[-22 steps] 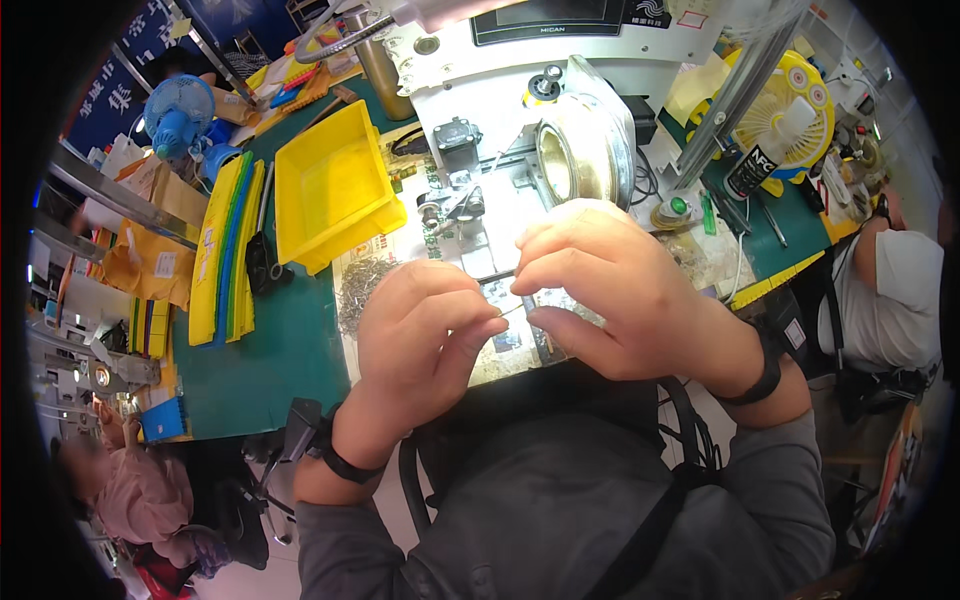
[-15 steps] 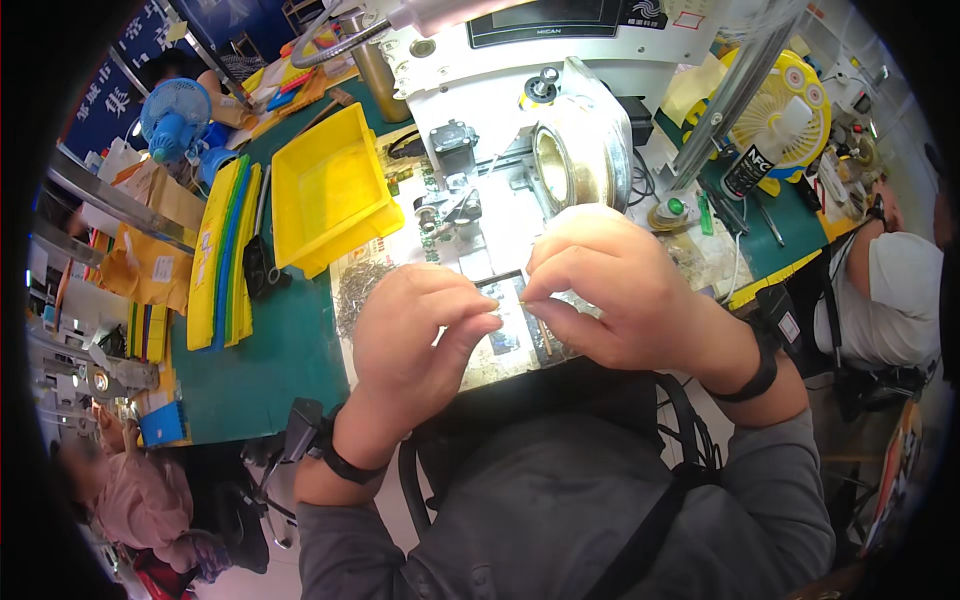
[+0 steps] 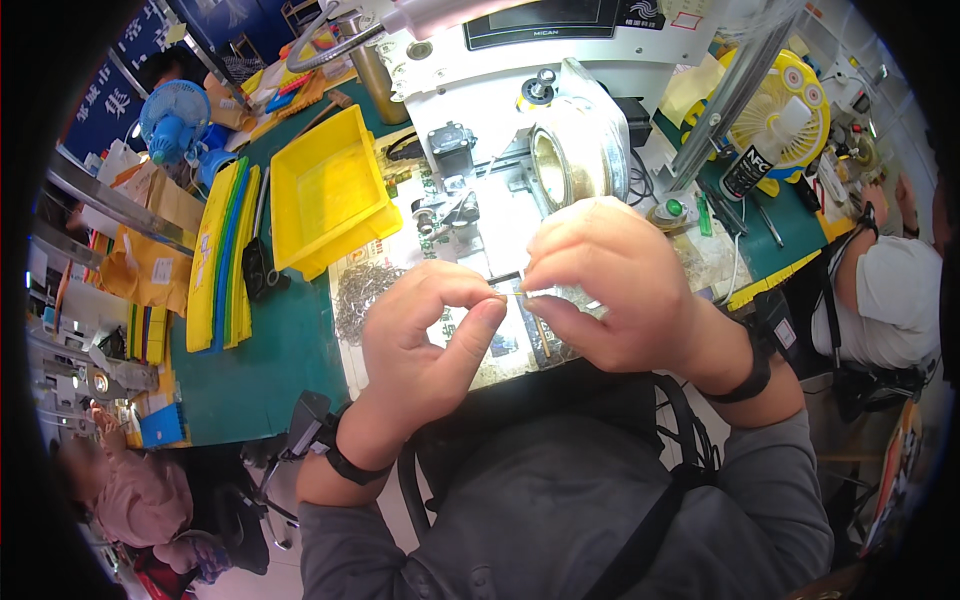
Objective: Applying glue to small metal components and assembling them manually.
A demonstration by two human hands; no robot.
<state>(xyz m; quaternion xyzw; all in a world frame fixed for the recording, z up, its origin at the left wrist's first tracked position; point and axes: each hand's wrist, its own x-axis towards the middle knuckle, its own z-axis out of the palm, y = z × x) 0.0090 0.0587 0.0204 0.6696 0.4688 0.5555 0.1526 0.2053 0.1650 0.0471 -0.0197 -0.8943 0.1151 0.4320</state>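
Observation:
My left hand (image 3: 420,335) and my right hand (image 3: 620,295) face each other above the near edge of the work mat, thumb and forefinger pinched on each. A very thin, short yellowish piece (image 3: 515,293) spans the small gap between the fingertips. Its ends are hidden in the two pinches, and it is too small to name. Under the hands lie a dark-framed flat piece (image 3: 512,335) and a slim brown stick (image 3: 543,338). Beside my left hand is a tangled heap of small silvery metal pieces (image 3: 362,292).
A white machine (image 3: 650,55) with a screen stands ahead, a gold-toned wheel (image 3: 552,165) on its front. Left are a yellow bin (image 3: 285,225) and upright coloured folders (image 3: 208,270). At the right stand a black-and-white bottle (image 3: 745,172) and a yellow fan (image 3: 800,85). Other people sit on both sides.
My left thumb has risen and its tip now meets the forefinger more closely. The fingertips of both hands have come slightly nearer each other; the right hand keeps its pinch.

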